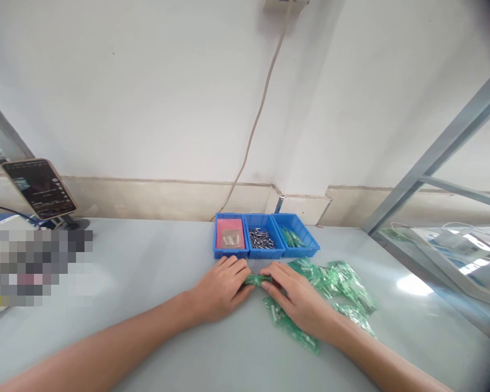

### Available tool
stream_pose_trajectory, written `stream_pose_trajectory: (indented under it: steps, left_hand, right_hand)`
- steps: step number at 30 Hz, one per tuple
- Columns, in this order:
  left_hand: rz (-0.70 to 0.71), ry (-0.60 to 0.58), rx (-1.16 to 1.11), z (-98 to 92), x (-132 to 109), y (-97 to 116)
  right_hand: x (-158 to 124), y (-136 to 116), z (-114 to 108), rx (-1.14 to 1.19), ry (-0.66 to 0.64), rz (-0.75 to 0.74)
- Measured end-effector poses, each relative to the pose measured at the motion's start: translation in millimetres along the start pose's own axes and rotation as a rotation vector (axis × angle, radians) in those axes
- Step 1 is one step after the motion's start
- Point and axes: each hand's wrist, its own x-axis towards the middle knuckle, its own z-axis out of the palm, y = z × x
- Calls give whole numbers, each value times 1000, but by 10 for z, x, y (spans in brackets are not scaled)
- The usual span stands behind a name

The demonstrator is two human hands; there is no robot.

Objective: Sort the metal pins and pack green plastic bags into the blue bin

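My left hand [224, 286] and my right hand [292, 291] meet near the middle of the table, in front of the blue bins. Between them is a small green plastic bag [256, 280]; the fingers of each hand pinch one end of it. What is inside the bag is too small to tell. Under and beside my right hand lies a green bag [300, 333] with pale pieces in it. More green bags [349, 283] are heaped to the right of that hand.
Three joined blue bins stand behind the hands: one with a red sheet and clear packet [230, 238], one with metal pins [261, 239], one with green bags [292, 237]. A phone [41, 189] stands at left. Metal frame [424, 158] at right.
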Motion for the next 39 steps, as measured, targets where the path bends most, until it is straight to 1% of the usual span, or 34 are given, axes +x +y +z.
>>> stream_pose_trajectory:
  steps: [22,28,34,39]
  left_hand:
    - [8,21,-11,1,2,1]
    - [3,2,-3,-5,1,2]
    - [7,25,-6,6,3,-4]
    - [7,22,-3,7,-1,0]
  right_hand:
    - [-5,3,0,-5,-13,4]
    - [-1,-3,0,-6,-17,13]
    - [-11,16,4,-10,-9,4]
    - [-10,6,1,-7,-11,6]
